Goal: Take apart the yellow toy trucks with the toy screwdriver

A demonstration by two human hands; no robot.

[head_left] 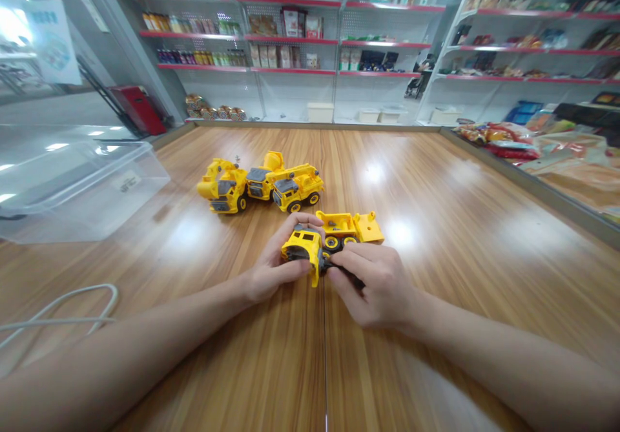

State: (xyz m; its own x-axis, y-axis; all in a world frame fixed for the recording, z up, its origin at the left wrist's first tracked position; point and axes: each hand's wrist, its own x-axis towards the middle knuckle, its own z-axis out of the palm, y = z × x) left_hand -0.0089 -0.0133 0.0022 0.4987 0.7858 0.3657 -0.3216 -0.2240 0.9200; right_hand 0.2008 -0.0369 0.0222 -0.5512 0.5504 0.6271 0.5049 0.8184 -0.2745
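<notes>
My left hand (278, 261) is wrapped round a yellow toy truck cab (301, 243), which is tilted with its hollow side toward me. My right hand (371, 277) pinches a small dark part (357, 281) against the cab's right side; the fingers cover most of it, so its exact kind is hidden. Just beyond my hands is a yellow toy truck bed (338, 224) on black wheels with yellow hubs. A flat yellow plate (371, 228) with a hole stands at its right end.
Farther back stand a toy excavator (223, 186), a toy cement mixer (261, 182) and a toy crane truck (298, 188). A clear plastic bin (82, 190) is at the left, with a white cable (104, 303) nearer me. Packaged goods (508, 138) lie beyond the wooden table's (460, 245) right edge.
</notes>
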